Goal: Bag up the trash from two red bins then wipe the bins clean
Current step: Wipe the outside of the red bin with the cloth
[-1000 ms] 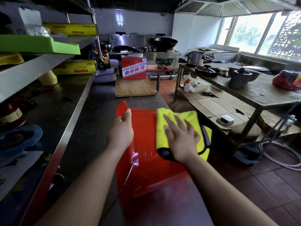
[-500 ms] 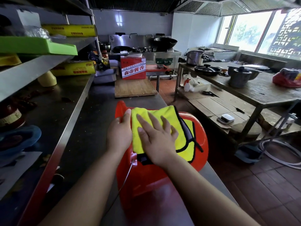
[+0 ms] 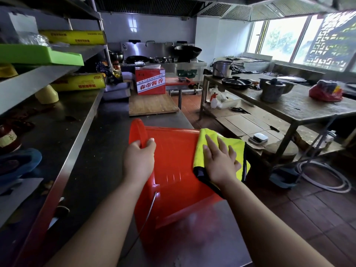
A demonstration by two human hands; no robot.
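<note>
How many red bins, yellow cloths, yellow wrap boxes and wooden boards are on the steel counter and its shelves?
Red bin: 1
Yellow cloth: 1
Yellow wrap boxes: 2
Wooden board: 1
Total: 5

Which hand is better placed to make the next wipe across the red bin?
The right hand: it lies flat on the yellow cloth, pressed against the side of the red bin. The left hand grips the bin's far end, steadying it on the steel counter.
</note>
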